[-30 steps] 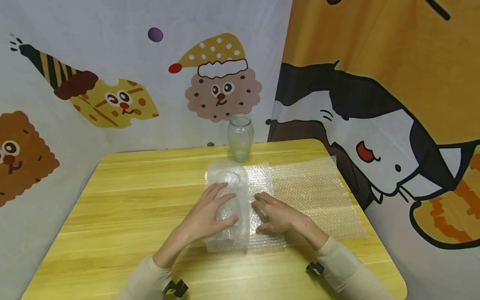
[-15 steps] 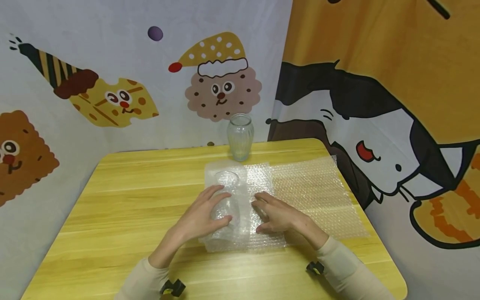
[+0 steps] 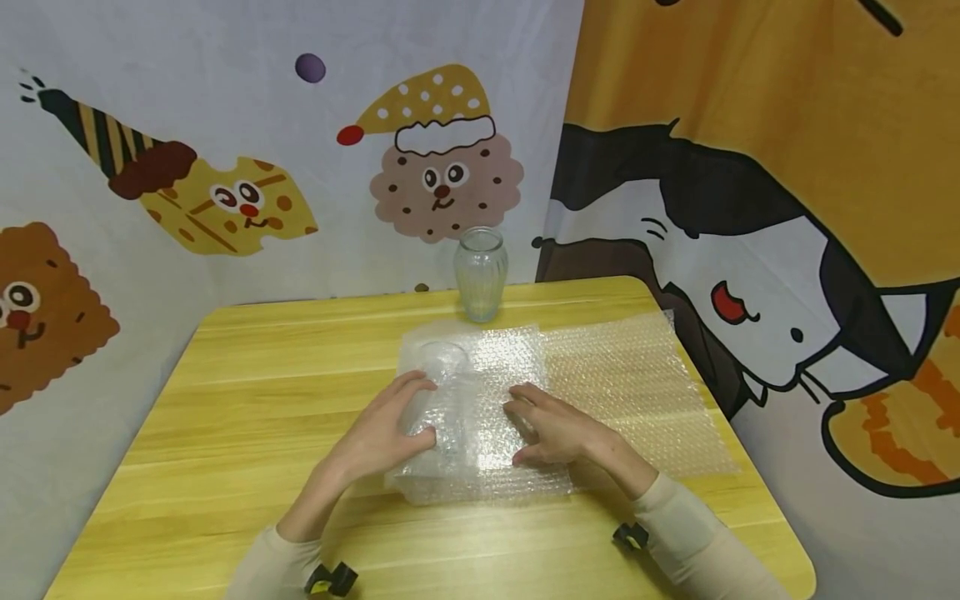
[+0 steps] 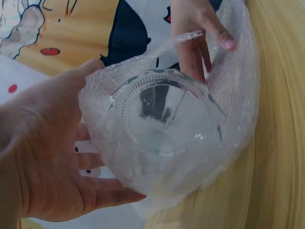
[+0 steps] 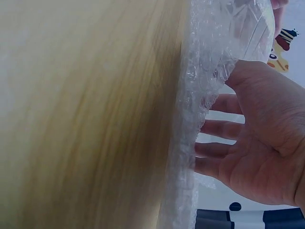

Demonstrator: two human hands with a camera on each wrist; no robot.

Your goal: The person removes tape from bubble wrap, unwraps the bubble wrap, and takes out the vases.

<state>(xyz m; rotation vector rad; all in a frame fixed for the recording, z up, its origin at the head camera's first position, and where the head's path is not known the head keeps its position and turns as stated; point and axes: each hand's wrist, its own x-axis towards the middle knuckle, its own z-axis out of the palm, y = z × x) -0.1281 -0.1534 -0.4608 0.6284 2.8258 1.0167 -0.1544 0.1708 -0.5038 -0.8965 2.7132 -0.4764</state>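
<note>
A clear glass vase [image 3: 447, 408] lies on its side inside a loose layer of bubble wrap [image 3: 615, 392]. In the left wrist view its round, ridged base [image 4: 159, 119] faces the camera. My left hand [image 3: 378, 429] rests over the vase's left side, fingers spread on the outside of the wrap, thumb toward me. To the right of the vase, my right hand [image 3: 562, 429] lies with spread fingers on the flat wrap. The right wrist view has its fingers [image 5: 224, 129] touching the sheet, with the thumb partly hidden behind plastic.
A second clear glass vase [image 3: 481, 275] stands upright near the table's back edge, just beyond the wrap. The sheet runs right to the edge of the wood-patterned table [image 3: 247, 400]. A cartoon-printed cloth [image 3: 262, 125] hangs behind.
The left hand and the vase in its wrap have shifted left, uncovering more of the flat bubble wrap beside the right hand. The right hand has stayed in place.
</note>
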